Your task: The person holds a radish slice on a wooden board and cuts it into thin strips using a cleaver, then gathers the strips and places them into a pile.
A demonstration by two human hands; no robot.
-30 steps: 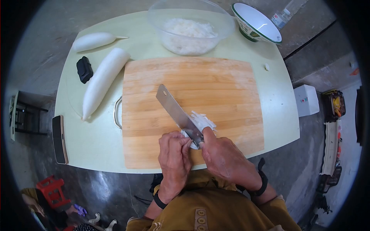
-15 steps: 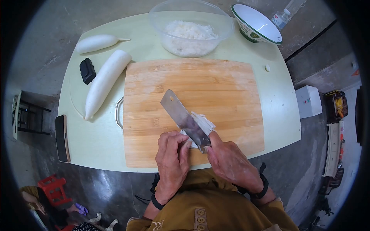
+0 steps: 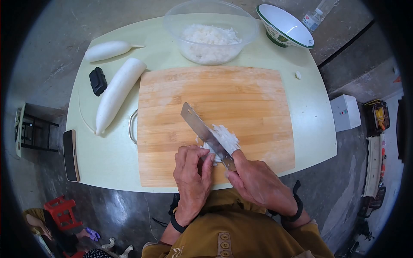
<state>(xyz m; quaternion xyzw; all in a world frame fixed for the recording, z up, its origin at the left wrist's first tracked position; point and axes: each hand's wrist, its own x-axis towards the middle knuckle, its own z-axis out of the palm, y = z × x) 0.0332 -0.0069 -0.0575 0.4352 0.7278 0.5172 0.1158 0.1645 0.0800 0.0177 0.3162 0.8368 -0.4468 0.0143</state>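
A wide cleaver (image 3: 203, 131) slants across the front part of the wooden cutting board (image 3: 172, 94), its handle gripped by my right hand (image 3: 260, 180). Against the blade's left side, my left hand (image 3: 191, 180) has its fingers curled on white radish slices (image 3: 209, 149). Thin white shreds (image 3: 225, 136) are heaped on the blade's right side. Two white radishes are left of the board: a thick cut one (image 3: 119, 94) and a smaller one (image 3: 107, 50). Behind the board, a clear plastic bowl (image 3: 211, 56) holds a pile of white shreds.
A white bowl with a green rim (image 3: 287, 26) sits at the back right, near a plastic bottle (image 3: 312, 19). On the left are a black case (image 3: 98, 81) and a phone (image 3: 71, 155). Someone's legs (image 3: 53, 232) and a red stool (image 3: 63, 213) show at lower left.
The cleaver has shifted slightly, with its blade now standing more edge-on. The heap of shreds on its right has grown and spread. My left hand has barely moved.
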